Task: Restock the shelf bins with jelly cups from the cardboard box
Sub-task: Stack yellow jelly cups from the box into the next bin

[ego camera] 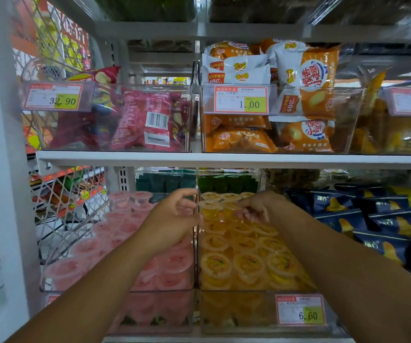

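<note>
left hand [172, 217] fingers loosely curled; right hand [255, 209] fingers perhaps pinching round glossy orange jelly cup [229, 207]

free: above jelly cups [249, 264] | blocked: shelf [224, 158] overhead, bin wall [195, 268] between

The left hand [172, 216] hovered, loosely curled, at the left wall of the orange-cup bin [249, 311], the right hand [253, 209] over its rear cups, the pink-cup bin [150, 311] just left of it.
</note>
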Demonstrator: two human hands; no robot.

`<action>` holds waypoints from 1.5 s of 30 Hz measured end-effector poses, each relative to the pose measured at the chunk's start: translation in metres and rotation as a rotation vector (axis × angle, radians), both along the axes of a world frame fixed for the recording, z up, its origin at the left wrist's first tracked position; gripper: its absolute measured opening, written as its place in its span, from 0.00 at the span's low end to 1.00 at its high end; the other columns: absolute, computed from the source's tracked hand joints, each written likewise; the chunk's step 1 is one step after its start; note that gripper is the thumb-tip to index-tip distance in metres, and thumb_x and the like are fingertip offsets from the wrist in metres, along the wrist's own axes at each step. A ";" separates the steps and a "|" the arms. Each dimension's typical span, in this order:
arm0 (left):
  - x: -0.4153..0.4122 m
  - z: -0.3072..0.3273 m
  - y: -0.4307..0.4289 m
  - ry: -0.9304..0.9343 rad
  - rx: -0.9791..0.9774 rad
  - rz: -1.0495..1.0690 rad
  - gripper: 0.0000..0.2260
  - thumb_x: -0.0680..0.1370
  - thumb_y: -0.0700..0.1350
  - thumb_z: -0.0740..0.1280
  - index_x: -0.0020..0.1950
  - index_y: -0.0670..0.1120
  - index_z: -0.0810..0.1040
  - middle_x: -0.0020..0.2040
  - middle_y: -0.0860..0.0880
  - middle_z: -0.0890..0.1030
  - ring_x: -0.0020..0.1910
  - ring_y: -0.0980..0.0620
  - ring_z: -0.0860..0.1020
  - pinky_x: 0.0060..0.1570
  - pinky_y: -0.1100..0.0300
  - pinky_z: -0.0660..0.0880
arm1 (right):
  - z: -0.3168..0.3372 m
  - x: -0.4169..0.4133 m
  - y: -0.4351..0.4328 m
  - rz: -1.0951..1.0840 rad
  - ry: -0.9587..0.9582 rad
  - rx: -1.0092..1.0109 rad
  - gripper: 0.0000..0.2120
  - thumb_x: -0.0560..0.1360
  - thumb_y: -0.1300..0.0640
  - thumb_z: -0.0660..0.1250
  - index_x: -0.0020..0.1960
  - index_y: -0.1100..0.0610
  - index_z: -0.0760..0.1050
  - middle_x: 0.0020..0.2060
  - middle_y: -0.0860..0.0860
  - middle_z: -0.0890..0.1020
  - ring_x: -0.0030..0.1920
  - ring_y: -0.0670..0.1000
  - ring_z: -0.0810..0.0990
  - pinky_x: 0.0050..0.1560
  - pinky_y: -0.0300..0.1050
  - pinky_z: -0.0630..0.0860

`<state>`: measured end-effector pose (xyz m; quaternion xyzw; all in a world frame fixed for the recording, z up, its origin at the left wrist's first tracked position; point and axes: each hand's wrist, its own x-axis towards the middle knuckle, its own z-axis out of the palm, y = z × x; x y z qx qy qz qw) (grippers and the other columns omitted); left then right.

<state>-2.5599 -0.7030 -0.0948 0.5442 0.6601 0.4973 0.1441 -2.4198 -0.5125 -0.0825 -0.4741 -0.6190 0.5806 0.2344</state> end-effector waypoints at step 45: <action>-0.002 -0.015 0.028 0.705 -0.424 -0.013 0.16 0.84 0.48 0.51 0.68 0.47 0.70 0.68 0.49 0.71 0.67 0.46 0.70 0.64 0.55 0.69 | -0.002 0.057 0.028 -0.057 0.158 -0.171 0.07 0.82 0.61 0.58 0.58 0.62 0.71 0.27 0.59 0.81 0.19 0.46 0.76 0.19 0.34 0.73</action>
